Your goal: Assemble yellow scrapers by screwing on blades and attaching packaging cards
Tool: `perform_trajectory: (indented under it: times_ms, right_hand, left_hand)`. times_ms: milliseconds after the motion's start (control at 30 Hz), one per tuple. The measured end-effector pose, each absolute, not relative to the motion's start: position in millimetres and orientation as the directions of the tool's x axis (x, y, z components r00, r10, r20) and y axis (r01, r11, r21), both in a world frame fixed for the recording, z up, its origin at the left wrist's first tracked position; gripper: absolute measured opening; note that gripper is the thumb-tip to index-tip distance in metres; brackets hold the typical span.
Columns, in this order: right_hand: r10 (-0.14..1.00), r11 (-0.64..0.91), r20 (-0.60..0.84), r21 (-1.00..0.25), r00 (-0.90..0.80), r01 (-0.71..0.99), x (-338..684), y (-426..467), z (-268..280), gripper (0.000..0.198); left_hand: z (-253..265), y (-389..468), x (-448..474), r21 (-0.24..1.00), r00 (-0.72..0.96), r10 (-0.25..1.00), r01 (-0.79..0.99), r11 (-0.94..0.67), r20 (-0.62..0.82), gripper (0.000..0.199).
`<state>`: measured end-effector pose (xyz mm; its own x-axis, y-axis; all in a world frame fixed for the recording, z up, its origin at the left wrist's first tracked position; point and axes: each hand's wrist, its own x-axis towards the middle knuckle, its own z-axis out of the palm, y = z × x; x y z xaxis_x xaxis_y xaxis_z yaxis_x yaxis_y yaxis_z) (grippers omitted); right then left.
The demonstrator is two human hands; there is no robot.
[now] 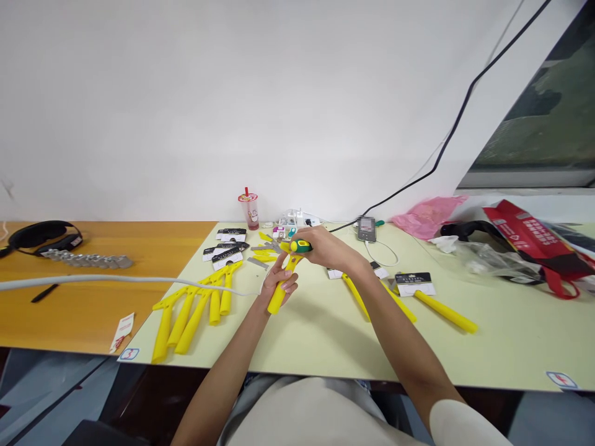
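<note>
My left hand (275, 282) is wrapped around a yellow scraper handle (277, 298), held upright above the table. My right hand (320, 244) grips a green and yellow screwdriver (301, 246) over the top of that handle; the screwdriver's tip is hidden. Several loose yellow handles (193, 323) lie side by side to the left of my left hand. Behind my hands are grey metal blades (258, 263) and yellow flat pieces (264, 253). Right of my right forearm lies a yellow scraper (445, 311) with a black and white card (415, 284) at its head.
Card packs (229, 255) lie at the back left, near a cup with a red straw (251, 214). A small device (367, 229) with a white cable stands at the back. A red bag (534, 238) and pink plastic (430, 217) are at right, headphones (44, 236) at far left.
</note>
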<state>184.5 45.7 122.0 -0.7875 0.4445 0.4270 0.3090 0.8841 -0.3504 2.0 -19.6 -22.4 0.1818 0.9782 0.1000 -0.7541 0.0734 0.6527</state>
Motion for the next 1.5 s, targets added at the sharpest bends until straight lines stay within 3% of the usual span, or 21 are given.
perform_trajectory:
  times_ms: [133, 267, 667, 900, 1067, 1233, 1500]
  right_hand:
    - [0.452, 0.884, 0.416, -0.329, -0.789, 0.332, 182.6, 48.6, 118.0, 0.028]
    - [0.460, 0.878, 0.447, -0.357, -0.767, 0.319, 180.9, 54.4, 111.6, 0.018]
    - [0.448, 0.864, 0.454, -0.442, -0.770, 0.242, 182.5, 59.7, 111.5, 0.018]
    - [0.570, 0.791, 0.411, -0.508, -0.711, 0.341, 183.6, 63.4, 108.8, 0.015]
    - [0.679, 0.716, 0.342, -0.502, -0.650, 0.485, 186.7, 71.2, 105.1, 0.032]
    - [0.768, 0.629, 0.241, -0.456, -0.593, 0.630, 188.7, 79.3, 101.1, 0.046]
    - [0.743, 0.660, 0.341, -0.516, -0.576, 0.547, 192.5, 90.4, 98.6, 0.043]
  left_hand:
    - [-22.2, -19.1, 2.5, 0.658, 0.184, 0.978, -0.749, 0.078, 0.094, 0.073]
    - [-21.8, -19.0, 4.0, 0.642, 0.185, 0.978, -0.762, 0.083, 0.093, 0.073]
    - [-14.8, -20.9, 8.0, 0.629, 0.201, 0.977, -0.769, 0.112, 0.072, 0.079]
    - [-12.3, -21.4, 7.9, 0.634, 0.208, 0.977, -0.763, 0.130, 0.050, 0.081]
    - [-9.7, -24.1, 10.6, 0.606, 0.238, 0.971, -0.773, 0.185, 0.007, 0.080]
    - [-9.1, -24.5, 18.2, 0.504, 0.266, 0.962, -0.824, 0.259, -0.059, 0.074]
    - [-11.6, -19.4, 18.4, 0.426, 0.191, 0.978, -0.881, 0.206, -0.078, 0.064]
